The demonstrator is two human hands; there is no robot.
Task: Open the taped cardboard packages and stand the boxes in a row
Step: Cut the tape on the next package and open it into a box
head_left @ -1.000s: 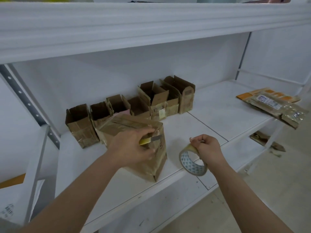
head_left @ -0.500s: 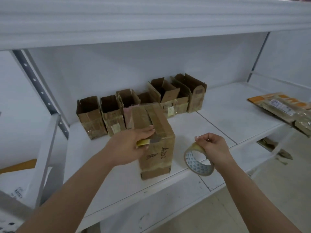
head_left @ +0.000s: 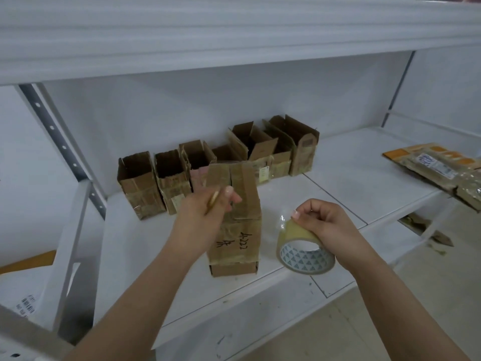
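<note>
Presently, a taped box (head_left: 235, 225) stands upright near the white shelf's (head_left: 351, 178) front edge. Left hand (head_left: 205, 212) pinches a yellow cutter (head_left: 214, 200) against it; right hand (head_left: 321, 221) grips a tape roll (head_left: 304, 251) just beside. Opened boxes (head_left: 218, 162) line the rear wall. Flat packets (head_left: 440, 168) lie far right.

Both forearms are bare to the frame's lower edge, with no sleeves. The left hand (head_left: 205, 212) and right hand (head_left: 321, 220) have pale, glossy fingernails.
</note>
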